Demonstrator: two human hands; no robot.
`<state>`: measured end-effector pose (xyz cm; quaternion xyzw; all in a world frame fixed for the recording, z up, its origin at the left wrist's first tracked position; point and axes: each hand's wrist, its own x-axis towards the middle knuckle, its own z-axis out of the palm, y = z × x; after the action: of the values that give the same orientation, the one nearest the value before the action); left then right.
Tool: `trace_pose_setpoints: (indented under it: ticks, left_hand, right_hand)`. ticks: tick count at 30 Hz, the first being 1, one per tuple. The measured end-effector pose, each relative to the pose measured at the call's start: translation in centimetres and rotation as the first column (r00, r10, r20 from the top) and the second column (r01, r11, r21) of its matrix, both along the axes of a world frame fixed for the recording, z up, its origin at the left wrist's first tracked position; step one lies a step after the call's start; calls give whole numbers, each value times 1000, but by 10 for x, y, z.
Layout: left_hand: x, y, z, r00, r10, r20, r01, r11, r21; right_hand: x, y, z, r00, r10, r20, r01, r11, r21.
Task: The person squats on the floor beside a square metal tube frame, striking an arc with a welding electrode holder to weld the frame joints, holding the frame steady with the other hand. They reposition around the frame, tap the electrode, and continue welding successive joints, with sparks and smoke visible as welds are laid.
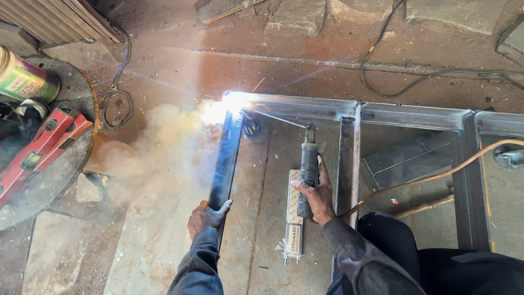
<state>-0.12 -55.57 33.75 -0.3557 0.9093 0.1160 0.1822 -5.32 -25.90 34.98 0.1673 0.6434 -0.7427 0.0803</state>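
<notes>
My right hand (316, 198) grips a black welding electrode holder (308, 164). Its thin rod reaches up and left to a bright white arc (228, 104) at the corner of a steel tube frame (415, 116). Sparks and pale smoke spread to the left of the arc. My left hand (206, 217) rests on the near end of the frame's upright steel tube (226, 158), fingers wrapped over it. A flat packet of welding rods (295, 218) lies on the ground under my right hand.
A red spirit level (38, 150) and a green can (24, 81) sit on a round surface at the left. A black cable (393, 87) runs across the ground at the back. An orange hose (436, 175) curves over the frame at the right. Stone slabs cover the ground.
</notes>
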Motion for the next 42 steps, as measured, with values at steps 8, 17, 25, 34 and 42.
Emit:
trace_pose_setpoints:
  ticks: [8,17,25,34,42]
  left_hand:
    - [3,2,-2,999,4,-44,-5,1000,-8]
    - [-2,-1,-5,1000,19,3,-20,999,39]
    - [12,-1,-24,996,-18,-93,17,1000,-6]
    - [8,3,-16,1000,-16,-1,16,1000,7]
    - [8,4,-15,999,-13,32,12,999,33]
  right_hand:
    - [0,0,1,1000,-5,14,5,999,36]
    - [1,5,3,978,23,-209,12,986,164]
    - [13,20,-12,848,198,-491,51,893,448]
    - [16,15,-11,928,137,-347,26,905,425]
    - [13,11,-12,945,136,-299,-5,917,400]
